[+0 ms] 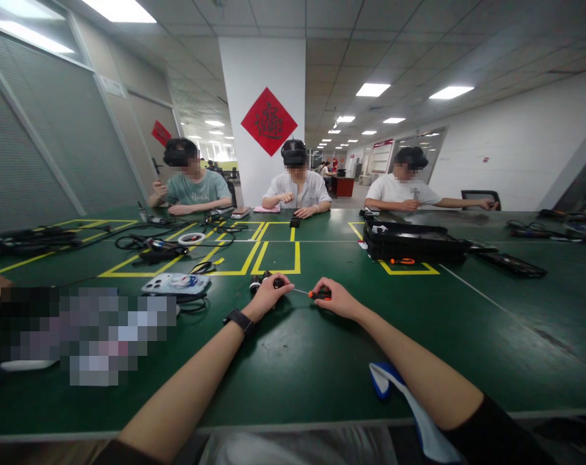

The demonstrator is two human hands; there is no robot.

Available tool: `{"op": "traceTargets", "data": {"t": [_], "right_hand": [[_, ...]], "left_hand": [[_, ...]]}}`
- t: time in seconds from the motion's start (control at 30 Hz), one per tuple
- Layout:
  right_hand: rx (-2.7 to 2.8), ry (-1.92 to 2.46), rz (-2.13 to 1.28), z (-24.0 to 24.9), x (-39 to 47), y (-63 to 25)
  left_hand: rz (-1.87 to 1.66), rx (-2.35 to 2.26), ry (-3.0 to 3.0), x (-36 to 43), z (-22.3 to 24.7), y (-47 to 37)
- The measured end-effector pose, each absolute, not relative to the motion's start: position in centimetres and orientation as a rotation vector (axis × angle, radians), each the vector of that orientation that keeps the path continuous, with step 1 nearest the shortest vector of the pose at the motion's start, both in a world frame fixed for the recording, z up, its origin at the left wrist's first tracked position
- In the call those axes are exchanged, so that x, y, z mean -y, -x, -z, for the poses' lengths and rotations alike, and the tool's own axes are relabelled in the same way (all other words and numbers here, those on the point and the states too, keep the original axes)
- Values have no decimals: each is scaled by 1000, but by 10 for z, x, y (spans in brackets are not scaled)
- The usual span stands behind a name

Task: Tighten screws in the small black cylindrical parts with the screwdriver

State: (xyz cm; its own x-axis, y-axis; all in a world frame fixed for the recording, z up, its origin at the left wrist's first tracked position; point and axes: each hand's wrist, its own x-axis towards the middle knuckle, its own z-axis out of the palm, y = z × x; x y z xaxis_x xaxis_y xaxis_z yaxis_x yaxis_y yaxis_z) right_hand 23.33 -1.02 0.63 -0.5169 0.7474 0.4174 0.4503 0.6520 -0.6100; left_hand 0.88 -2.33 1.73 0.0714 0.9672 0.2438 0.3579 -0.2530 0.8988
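Observation:
My right hand [335,299] is closed round the orange and black handle of a screwdriver [320,294]. Its thin metal shaft points left toward my left hand [272,294]. The fingers of my left hand are pinched together near the shaft's tip, beside a small black device [255,283] with pale round parts that lies on the green table. Part of this device is hidden behind my left hand, and whether the fingers grip it or another small piece is too small to tell.
A phone [176,284] with cables lies left of my left hand. Black trays [411,240] and another orange tool [402,261] stand at the right. A blue and white strap [409,394] lies by my right forearm. Three people sit across the table [293,381]; another hand shows at far left.

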Motion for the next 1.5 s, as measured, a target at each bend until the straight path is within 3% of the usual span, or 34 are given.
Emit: {"op": "traceTargets", "data": {"t": [1.5], "right_hand": [[2282, 893, -506, -13, 11, -231]], "left_hand": [[-1211, -1306, -1736, 24, -21, -9]]}}
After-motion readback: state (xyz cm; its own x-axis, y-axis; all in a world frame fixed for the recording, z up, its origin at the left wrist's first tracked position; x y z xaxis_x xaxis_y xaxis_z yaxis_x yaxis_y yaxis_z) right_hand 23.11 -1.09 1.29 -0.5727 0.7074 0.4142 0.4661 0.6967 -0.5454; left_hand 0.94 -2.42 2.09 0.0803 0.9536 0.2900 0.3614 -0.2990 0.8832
